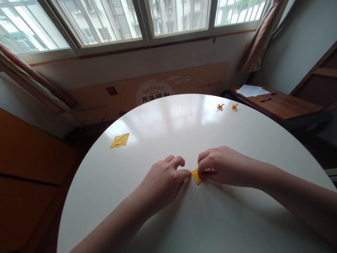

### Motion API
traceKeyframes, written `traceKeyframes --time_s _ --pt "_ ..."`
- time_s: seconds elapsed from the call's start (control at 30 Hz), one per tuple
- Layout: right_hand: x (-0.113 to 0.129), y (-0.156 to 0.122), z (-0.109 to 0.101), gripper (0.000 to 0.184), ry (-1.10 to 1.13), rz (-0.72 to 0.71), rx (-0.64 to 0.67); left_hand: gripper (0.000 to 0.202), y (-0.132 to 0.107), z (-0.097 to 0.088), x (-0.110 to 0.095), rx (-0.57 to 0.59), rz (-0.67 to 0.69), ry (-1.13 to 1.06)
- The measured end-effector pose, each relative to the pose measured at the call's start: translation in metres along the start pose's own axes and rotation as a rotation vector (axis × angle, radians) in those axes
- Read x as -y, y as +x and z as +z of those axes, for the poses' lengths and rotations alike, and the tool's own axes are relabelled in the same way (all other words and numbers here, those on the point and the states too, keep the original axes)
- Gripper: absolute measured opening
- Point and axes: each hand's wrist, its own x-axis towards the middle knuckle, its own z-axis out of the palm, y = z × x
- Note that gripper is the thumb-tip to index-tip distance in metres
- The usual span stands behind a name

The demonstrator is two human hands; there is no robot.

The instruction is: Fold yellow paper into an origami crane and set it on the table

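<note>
A small piece of folded yellow origami paper [197,177] lies on the white round table, between my two hands. My left hand [168,175] has its thumb tip at the paper's left corner, and its index finger is bent above, apart from the thumb. The left hand's lower fingers are mostly hidden. From the other side, my right hand [217,164] pinches the paper's right part with bent fingers, covering that part. Creases show on the visible half of the paper.
A creased yellow paper sheet [120,141] lies at the table's left edge. Two folded paper cranes [220,106] [234,107] stand near the far right edge. Behind are a brown cardboard panel [126,93], a window, and a wooden desk [292,102] with white papers [252,90].
</note>
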Motion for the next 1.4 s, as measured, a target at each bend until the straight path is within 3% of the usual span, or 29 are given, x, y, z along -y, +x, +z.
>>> traceKeyframes --time_s 0.2,0.3,0.6,0.83,1.13,1.4 --pt "0.001 -0.001 0.000 0.016 0.010 -0.012 -0.020 0.030 -0.005 0.000 -0.004 -0.074 0.051 -0.059" --pt "-0.001 -0.004 -0.003 0.017 -0.001 -0.017 -0.004 0.038 -0.005 -0.001 -0.012 -0.039 0.135 -0.124" --pt "-0.005 -0.019 -0.027 0.025 0.026 -0.027 0.190 0.040 -0.006 -0.005 -0.023 0.034 0.117 -0.147" --pt "-0.006 -0.018 -0.030 0.023 0.048 -0.084 0.075 0.045 -0.006 -0.007 -0.025 0.033 0.104 -0.161" --pt "0.000 -0.019 -0.022 0.022 -0.039 -0.086 0.112 0.038 -0.006 -0.007 -0.026 0.042 0.108 -0.144" --pt "0.009 -0.021 -0.020 0.022 -0.126 -0.050 0.051 0.035 -0.008 -0.008 -0.027 0.046 0.101 -0.139"
